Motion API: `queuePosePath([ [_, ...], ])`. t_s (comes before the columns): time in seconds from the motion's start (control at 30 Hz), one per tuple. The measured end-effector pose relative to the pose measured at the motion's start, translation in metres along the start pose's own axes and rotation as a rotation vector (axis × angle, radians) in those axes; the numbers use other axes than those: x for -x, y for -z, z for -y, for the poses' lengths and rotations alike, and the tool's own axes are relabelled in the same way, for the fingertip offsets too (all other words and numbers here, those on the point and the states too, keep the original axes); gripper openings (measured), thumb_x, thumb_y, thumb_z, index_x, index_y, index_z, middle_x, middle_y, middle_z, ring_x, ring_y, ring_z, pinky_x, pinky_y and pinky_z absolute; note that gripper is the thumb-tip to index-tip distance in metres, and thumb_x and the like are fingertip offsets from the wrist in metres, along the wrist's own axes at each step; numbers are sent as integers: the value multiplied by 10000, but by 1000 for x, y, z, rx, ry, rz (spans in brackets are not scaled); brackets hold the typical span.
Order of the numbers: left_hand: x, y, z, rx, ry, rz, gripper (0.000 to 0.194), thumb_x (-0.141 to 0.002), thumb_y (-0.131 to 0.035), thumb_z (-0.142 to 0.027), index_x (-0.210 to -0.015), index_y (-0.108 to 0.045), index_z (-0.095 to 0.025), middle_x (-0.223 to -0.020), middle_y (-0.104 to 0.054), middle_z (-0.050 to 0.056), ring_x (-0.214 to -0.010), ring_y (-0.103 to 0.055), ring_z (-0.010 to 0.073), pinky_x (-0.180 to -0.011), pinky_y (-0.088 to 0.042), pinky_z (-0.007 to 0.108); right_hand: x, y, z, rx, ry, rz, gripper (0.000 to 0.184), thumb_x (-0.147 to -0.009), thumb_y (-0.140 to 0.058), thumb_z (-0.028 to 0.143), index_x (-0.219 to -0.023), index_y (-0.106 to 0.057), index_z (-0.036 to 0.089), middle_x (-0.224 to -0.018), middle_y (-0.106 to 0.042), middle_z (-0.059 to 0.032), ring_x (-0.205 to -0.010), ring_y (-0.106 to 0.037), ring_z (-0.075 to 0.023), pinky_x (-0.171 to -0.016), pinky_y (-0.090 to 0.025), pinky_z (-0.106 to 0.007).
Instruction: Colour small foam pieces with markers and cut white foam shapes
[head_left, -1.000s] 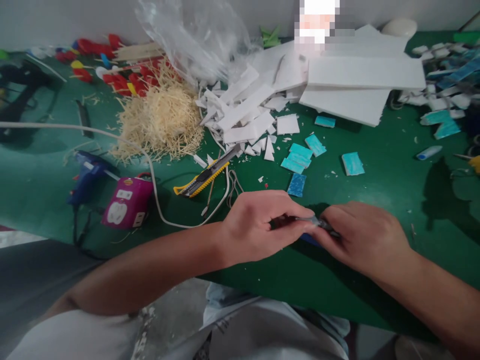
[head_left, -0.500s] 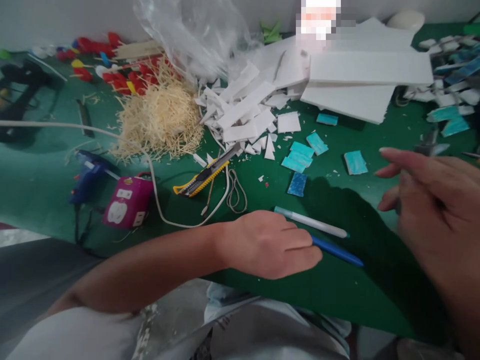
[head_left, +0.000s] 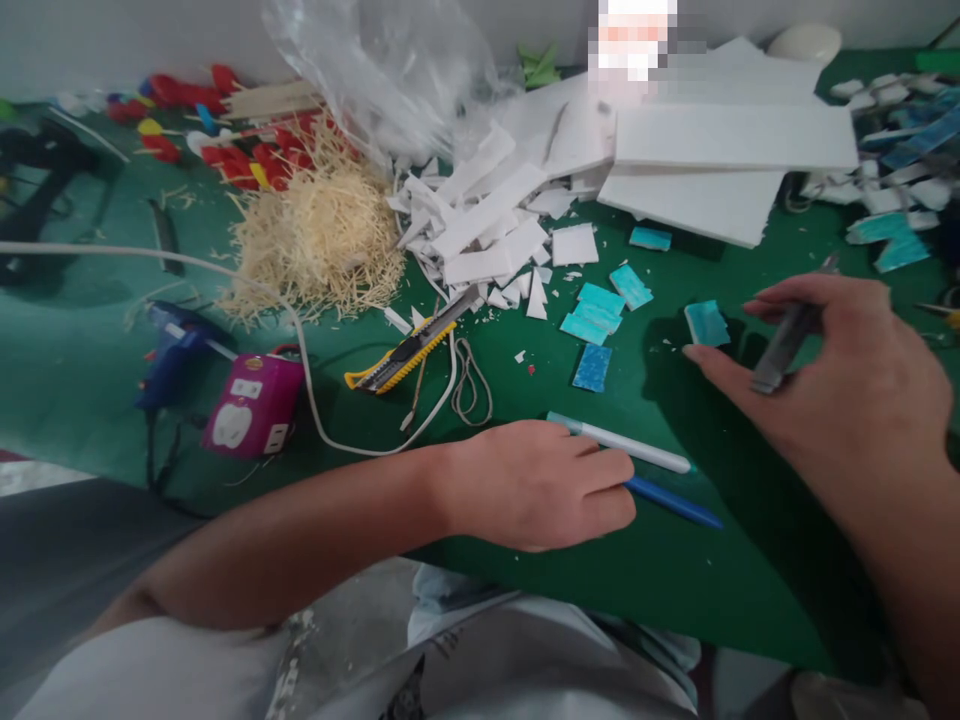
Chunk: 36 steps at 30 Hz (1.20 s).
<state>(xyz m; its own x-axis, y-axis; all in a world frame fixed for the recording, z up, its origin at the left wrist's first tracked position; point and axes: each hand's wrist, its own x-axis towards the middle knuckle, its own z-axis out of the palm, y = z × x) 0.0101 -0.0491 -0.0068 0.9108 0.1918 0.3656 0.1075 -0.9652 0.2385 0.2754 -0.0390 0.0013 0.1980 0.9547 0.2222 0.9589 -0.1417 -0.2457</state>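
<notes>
My left hand (head_left: pixel 540 487) rests knuckles up on the green table, its fingers curled under and their tips hidden. One end of a blue pen (head_left: pixel 675 502) disappears beneath those fingers, and a white marker (head_left: pixel 630 446) with teal ends lies just beyond. My right hand (head_left: pixel 840 350) keeps a slim grey metal tool (head_left: pixel 785 345) against the palm; I cannot make out its exact kind. Its thumb and forefinger are spread on either side of a turquoise-painted foam piece (head_left: pixel 706 324), the thumb tip at its near edge. Several turquoise pieces (head_left: pixel 592 312) and a darker blue one (head_left: pixel 592 368) lie to the left.
A yellow utility knife (head_left: pixel 405 355) lies with its blade out beside white foam scraps (head_left: pixel 487 220). Farther left are wood shavings (head_left: pixel 322 235), a white cable (head_left: pixel 307 345), a magenta power adapter (head_left: pixel 251 405) and a blue glue gun (head_left: pixel 180 345). Foam sheets (head_left: pixel 735 135) stand behind.
My right hand has moved left and down to the turquoise piece, its thumb and forefinger now apart around it. The grey tool shows more clearly. The left hand stays nearly in place.
</notes>
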Motion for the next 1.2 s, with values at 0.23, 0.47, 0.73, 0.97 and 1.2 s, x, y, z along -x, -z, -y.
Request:
queuePosePath([
  [0.23, 6, 2, 16, -102, 279, -119, 327, -1102, -470, -366, -908, -650, -173, -894, -691, 43, -769, -653, 148, -643, -458, 282, -8, -10, -3, 149, 107, 63, 383, -757, -707, 430, -1091, -696, 242, -1003, -786, -137, -960, -741, -367, -760, -527, -445],
  [0.47, 8, 4, 41, -92, 553, 42, 451, -1028, -600, -550, -808, -669, -163, -890, -629, 42, -716, -598, 135, -567, -366, 259, 10, 0, -8, 68, 306, -20, 271, -792, -653, 405, -1028, -672, 275, -876, -783, -76, -800, -736, -300, -618, -465, -375],
  [0.73, -4, 4, 36, -13, 580, 274, 639, -1059, -468, -656, -1514, -545, -215, -1127, -660, 80, -945, -676, 194, -689, -499, 264, 33, 15, 10, 2, 401, -88, 201, -874, -631, 372, -1064, -621, 304, -975, -802, -41, -760, -744, -260, -638, -530, -374],
  [0.97, 3, 5, 34, 47, 626, 25, 538, -1022, -565, -611, -1334, -637, -179, -1140, -685, 80, -1027, -700, 209, -780, -553, 285, 38, 1, 18, -230, 685, -16, 242, -947, -646, 271, -1187, -650, 303, -961, -816, -18, -839, -779, -241, -721, -594, -374],
  [1.2, 2, 3, 37, 179, 617, 88, 462, -963, -691, -454, -1340, -658, -189, -1184, -678, 79, -1043, -703, 216, -836, -564, 297, 37, -3, 23, -288, 771, 12, 261, -984, -615, 296, -1246, -622, 302, -1046, -821, -29, -905, -789, -234, -773, -614, -378],
])
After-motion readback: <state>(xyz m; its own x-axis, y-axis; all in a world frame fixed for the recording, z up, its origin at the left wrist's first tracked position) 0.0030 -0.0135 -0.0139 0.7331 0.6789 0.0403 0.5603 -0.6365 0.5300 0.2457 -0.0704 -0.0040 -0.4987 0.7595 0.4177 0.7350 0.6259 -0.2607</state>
